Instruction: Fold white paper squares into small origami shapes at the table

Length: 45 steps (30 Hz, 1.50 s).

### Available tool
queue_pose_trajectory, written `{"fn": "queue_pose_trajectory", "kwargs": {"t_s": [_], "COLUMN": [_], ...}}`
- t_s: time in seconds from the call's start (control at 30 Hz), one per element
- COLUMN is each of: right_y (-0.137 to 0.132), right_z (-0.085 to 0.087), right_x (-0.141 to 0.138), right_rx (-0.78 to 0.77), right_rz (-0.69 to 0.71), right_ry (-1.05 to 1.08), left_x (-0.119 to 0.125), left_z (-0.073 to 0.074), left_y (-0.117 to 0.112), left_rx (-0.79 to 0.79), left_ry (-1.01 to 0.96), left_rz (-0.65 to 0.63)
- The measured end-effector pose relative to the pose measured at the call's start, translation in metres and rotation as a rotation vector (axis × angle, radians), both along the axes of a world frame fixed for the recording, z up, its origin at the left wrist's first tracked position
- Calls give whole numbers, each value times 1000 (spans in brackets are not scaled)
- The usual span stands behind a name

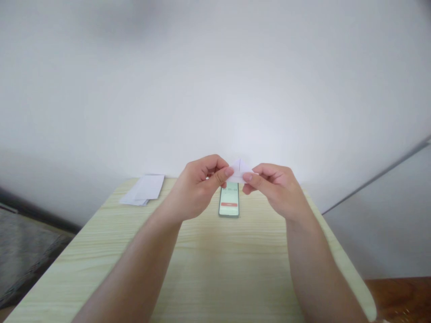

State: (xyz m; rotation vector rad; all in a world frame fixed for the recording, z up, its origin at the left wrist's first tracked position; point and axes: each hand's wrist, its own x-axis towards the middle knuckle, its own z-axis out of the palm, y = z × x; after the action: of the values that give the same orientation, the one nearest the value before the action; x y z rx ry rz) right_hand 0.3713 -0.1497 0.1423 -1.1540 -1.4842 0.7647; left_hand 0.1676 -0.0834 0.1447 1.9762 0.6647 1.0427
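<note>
A small folded piece of white paper (239,170), peaked like a triangle, is held above the table between both hands. My left hand (198,186) pinches its left end with thumb and forefinger. My right hand (274,188) pinches its right end the same way. Both hands are raised over the far half of the light wooden table (215,269). Right beneath the paper, a phone (229,202) lies flat with its screen lit, showing a timer and a red button.
A small stack of white paper sheets (144,190) lies at the far left corner of the table. A white wall rises behind the table's far edge. Dark floor shows at left, brown floor at lower right.
</note>
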Motion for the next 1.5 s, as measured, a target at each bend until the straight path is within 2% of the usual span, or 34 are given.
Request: {"fn": "queue_pose_trajectory", "kwargs": {"t_s": [0.13, 0.33, 0.63, 0.73, 0.87, 0.97, 1.2, 1.3, 1.5], "right_y": [-1, 3, 5, 4, 1, -2, 0, 1, 1], "right_z": [-1, -5, -5, -5, -4, -3, -5, -7, -7], "right_x": [1, 1, -5, -3, 1, 1, -7, -11, -13], "right_rx": [10, -20, 77, 85, 87, 48, 47, 54, 56], "right_rz": [11, 14, -22, -31, -71, -27, -41, -16, 76], "right_ry": [-20, 109, 251, 216, 53, -55, -10, 38, 113], "left_x": [-2, -5, -6, -6, -6, -6, -7, -7, -3], "left_z": [0, -2, 3, 3, 1, 3, 8, 8, 2], "left_y": [1, 3, 2, 3, 4, 3, -1, 0, 3], "left_rx": [-31, -77, -149, -150, -166, -170, -240, -260, -231], "left_ry": [-2, 19, 50, 68, 111, 104, 136, 95, -123], "left_rz": [-29, -74, -140, -134, -99, -83, -133, -142, -81]}}
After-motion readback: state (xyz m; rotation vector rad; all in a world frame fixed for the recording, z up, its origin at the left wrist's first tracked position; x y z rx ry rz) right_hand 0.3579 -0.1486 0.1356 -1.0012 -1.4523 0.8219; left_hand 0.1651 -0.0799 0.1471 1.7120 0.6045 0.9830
